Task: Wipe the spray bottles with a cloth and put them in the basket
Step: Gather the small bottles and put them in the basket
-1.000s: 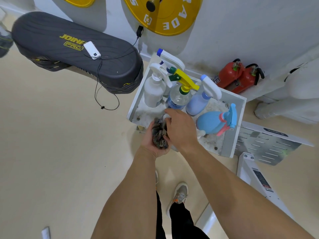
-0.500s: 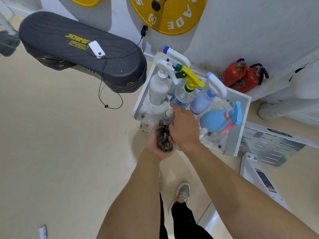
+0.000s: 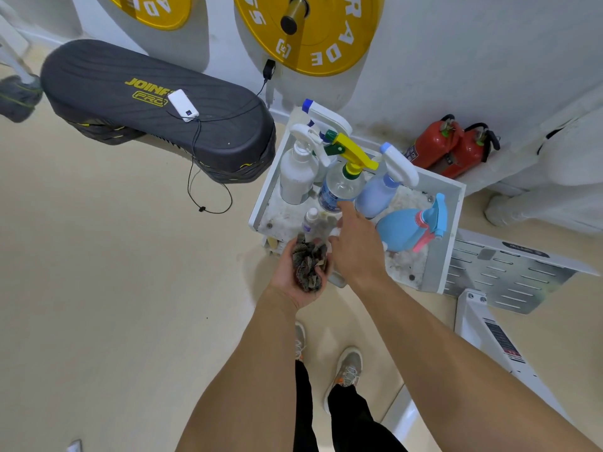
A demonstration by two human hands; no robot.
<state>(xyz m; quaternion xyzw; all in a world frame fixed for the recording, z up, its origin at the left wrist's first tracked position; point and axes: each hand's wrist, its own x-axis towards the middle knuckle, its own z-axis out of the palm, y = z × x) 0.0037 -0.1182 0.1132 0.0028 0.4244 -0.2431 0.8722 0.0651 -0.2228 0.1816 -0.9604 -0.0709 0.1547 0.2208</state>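
A white basket (image 3: 454, 223) stands on the floor against the wall. In it stand a white spray bottle (image 3: 298, 177), a clear one with a yellow trigger (image 3: 342, 185) and a lavender one (image 3: 375, 197). A blue bottle (image 3: 401, 230) lies on its side. My left hand (image 3: 290, 278) grips a crumpled dark cloth (image 3: 308, 262) at the basket's near edge. A small clear bottle (image 3: 310, 220) rises just beyond the cloth. My right hand (image 3: 355, 246) stretches over the basket, fingers extended, fingertips at the base of the clear bottle.
A black padded bench (image 3: 130, 125) with a white power bank (image 3: 182, 105) and cable stands to the left. Two red fire extinguishers (image 3: 452, 148) lie behind the basket. A perforated metal panel (image 3: 502, 272) and a white frame (image 3: 489, 337) lie to the right. Yellow weight plates (image 3: 313, 37) lean on the wall.
My right hand has come off the cloth and small bottle and reached forward to the clear bottle with the yellow trigger. The left hand still holds the cloth.
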